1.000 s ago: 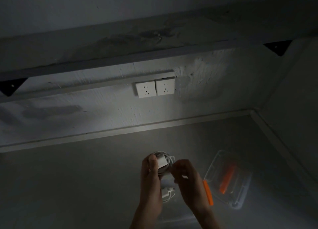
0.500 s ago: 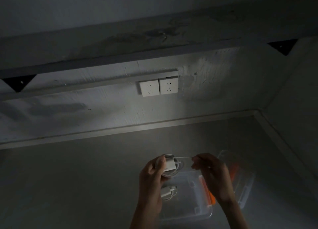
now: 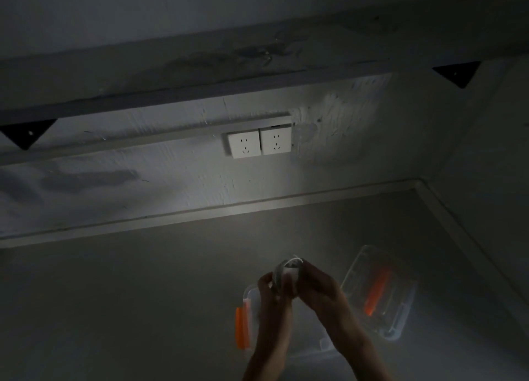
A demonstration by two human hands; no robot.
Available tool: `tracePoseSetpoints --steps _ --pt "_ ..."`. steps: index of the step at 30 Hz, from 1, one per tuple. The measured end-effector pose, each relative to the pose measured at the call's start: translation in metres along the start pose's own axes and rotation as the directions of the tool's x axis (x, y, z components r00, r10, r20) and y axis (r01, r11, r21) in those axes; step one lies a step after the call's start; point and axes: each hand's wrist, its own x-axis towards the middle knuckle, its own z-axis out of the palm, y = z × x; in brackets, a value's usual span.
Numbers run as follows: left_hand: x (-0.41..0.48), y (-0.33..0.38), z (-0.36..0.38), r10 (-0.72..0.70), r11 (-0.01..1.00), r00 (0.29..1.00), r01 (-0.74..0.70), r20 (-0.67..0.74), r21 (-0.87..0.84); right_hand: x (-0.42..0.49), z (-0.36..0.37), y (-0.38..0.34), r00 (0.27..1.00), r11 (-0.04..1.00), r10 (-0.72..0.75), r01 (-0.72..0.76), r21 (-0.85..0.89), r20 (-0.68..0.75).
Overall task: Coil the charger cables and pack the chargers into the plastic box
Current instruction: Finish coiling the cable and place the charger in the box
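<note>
In dim light I hold a white charger (image 3: 287,269) with its cable wound around it, low in the middle of the view. My left hand (image 3: 272,294) grips it from the left and my right hand (image 3: 317,289) closes on it from the right. Under my hands sits the clear plastic box (image 3: 252,292) with an orange clip (image 3: 242,327) on its left side. My arms hide most of the box and whatever lies inside it.
The box's clear lid (image 3: 380,292) with orange clips lies on the grey surface to the right. Two white wall sockets (image 3: 259,145) sit on the back wall under a shelf. A side wall closes off the right.
My right hand, which held the cable end stretched out to the right, has come back onto the bundle. The view has shifted, so the box's left orange clip now shows.
</note>
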Motion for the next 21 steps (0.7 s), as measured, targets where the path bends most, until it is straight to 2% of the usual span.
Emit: tracePoseSetpoints --steps 1,4,7,9,12,15,17,19,21 --pt "0.0 -0.003 0.0 -0.01 0.998 0.997 0.006 0.072 0.059 0.002 -0.002 0.006 1.0 1.0 0.006 -0.006 0.016 -0.025" --pt "0.0 -0.015 -0.004 -0.082 0.994 0.967 0.061 0.239 0.094 0.002 -0.01 0.022 0.984 0.99 0.142 -0.142 0.011 -0.104" --pt "0.007 -0.027 -0.012 -0.085 0.989 0.942 0.04 0.326 0.145 -0.003 -0.013 0.024 0.967 0.967 0.251 -0.249 0.051 -0.046" --pt "0.017 -0.035 -0.015 -0.127 0.982 0.92 0.065 0.371 0.177 -0.007 -0.015 0.028 0.927 0.924 0.374 -0.372 0.091 -0.011" --pt "0.028 -0.045 -0.022 -0.271 0.935 0.887 0.149 0.374 0.322 -0.011 -0.019 0.049 0.865 0.859 0.497 -0.502 0.099 0.071" --pt "0.036 -0.061 -0.027 -0.379 0.892 0.829 0.209 0.412 0.4 -0.008 -0.017 0.074 0.811 0.808 0.583 -0.584 0.074 0.036" --pt "0.047 -0.071 -0.03 -0.404 0.881 0.812 0.22 0.422 0.42 -0.005 -0.013 0.087 0.772 0.768 0.635 -0.633 0.094 0.009" --pt "0.059 -0.074 -0.031 -0.405 0.867 0.821 0.204 0.403 0.455 -0.001 -0.01 0.099 0.724 0.709 0.69 -0.671 0.217 -0.015" --pt "0.069 -0.084 -0.029 -0.431 0.843 0.834 0.235 0.345 0.483 0.006 -0.009 0.11 0.665 0.594 0.747 -0.666 0.451 -0.003"
